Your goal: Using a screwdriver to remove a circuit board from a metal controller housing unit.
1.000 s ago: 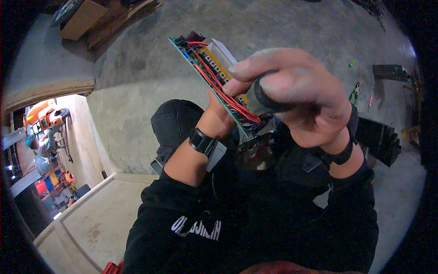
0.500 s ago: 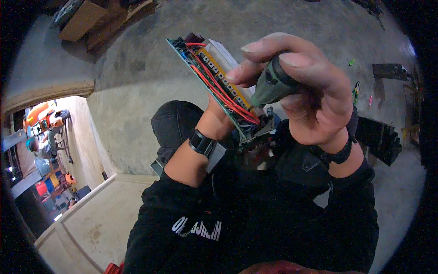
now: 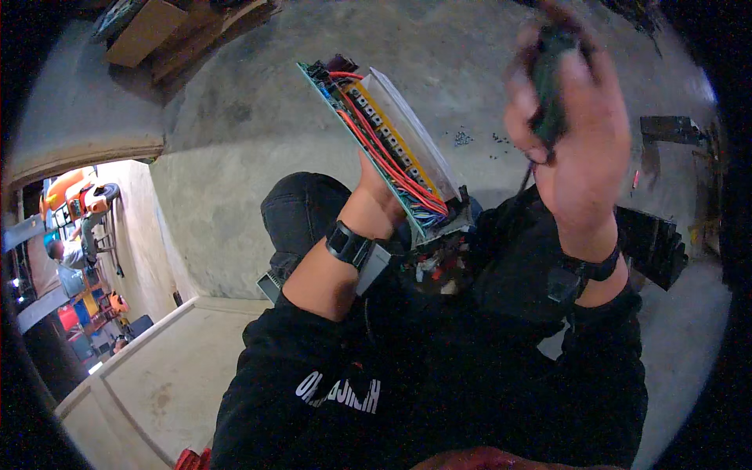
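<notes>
My left hand (image 3: 376, 188) grips a circuit board assembly (image 3: 384, 149) from behind and below, and most of its fingers are hidden. The assembly stands tilted, with a green board edge, red wires, a yellow strip with a row of small parts, and a pale metal plate along its right side. Up and to the right, apart from the assembly, my right hand (image 3: 583, 133) is closed around a screwdriver (image 3: 552, 86) with a dark green handle. A thin dark shaft seems to point down from it. Motion blurs this hand and the tool.
Small dark screws (image 3: 462, 137) lie scattered on the concrete floor (image 3: 235, 117). A black box-like part (image 3: 650, 243) sits at the right. Cardboard (image 3: 145, 35) is at the far left. Through a doorway, a person (image 3: 72, 252) is near an orange machine (image 3: 82, 200).
My right hand has swung up and right with the screwdriver, away from the assembly, uncovering the metal plate and floor screws. My left hand and the assembly have barely shifted.
</notes>
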Demonstrator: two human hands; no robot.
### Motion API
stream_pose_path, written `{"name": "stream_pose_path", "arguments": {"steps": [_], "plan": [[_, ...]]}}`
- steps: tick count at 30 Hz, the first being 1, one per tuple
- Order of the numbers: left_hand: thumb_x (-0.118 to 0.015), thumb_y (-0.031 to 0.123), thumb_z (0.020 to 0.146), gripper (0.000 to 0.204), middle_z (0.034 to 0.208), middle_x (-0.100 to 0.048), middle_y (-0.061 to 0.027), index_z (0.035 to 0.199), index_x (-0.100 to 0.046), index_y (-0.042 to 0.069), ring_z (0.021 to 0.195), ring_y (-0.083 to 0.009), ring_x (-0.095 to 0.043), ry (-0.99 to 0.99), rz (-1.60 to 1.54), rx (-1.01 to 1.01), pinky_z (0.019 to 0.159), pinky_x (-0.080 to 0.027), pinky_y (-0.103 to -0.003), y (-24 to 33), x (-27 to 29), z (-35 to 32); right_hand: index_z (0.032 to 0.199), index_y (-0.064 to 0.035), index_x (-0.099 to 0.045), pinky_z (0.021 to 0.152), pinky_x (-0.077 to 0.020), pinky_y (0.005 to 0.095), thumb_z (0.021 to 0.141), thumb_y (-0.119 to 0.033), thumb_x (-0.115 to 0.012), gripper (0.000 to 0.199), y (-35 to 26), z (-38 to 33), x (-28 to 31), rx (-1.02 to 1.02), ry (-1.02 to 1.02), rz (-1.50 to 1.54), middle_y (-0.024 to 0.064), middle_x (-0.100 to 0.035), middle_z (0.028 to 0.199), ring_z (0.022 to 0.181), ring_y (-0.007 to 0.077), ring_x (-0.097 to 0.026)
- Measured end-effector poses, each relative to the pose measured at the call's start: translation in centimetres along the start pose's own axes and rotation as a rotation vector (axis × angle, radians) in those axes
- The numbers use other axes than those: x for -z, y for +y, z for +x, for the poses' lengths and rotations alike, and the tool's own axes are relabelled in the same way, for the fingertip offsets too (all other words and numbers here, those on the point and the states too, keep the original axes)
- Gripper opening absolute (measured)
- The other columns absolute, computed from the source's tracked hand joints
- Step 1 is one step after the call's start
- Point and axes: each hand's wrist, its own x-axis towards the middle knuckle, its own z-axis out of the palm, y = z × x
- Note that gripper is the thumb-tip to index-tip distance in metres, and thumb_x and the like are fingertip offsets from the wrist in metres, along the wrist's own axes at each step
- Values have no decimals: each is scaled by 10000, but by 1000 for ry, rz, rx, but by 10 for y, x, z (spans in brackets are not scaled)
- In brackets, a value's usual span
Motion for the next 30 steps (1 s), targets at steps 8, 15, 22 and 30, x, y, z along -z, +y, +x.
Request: {"name": "stream_pose_path", "arguments": {"steps": [8,15,22,30], "plan": [[-294,686,880,644,936,-601,-109,1055,-560,126,891,-289,-613,370,-111,55,772,-516,-472,11,-16,8,984,-76,-539,635,-493,353,733,-51,-670,284,12,-17,-6,91,-600,-1225,82,-603,881,770,275,-617],[-273,665,887,627,920,-601,-100,1047,-558,130,843,-291,-616,369,37,2,731,-514,-454,8,-19,8,990,-69,-471,628,-536,409,791,-69,-548,213,17,-22,-10,40,-783,-1379,107,-619,902,818,313,-648],[-243,649,888,623,886,-605,-104,1022,-565,133,820,-283,-616,379,60,-29,697,-512,-443,4,-17,12,972,-60,-467,599,-537,416,804,-84,-535,183,17,-21,-11,2,-809,-1420,115,-627,878,788,313,-654],[-219,583,889,593,853,-602,-124,1002,-561,112,794,-298,-619,360,69,-43,692,-514,-448,5,-31,2,945,-41,-466,602,-529,425,785,-59,-547,180,19,-19,-12,-9,-813,-1442,140,-625,820,754,335,-647]]}}
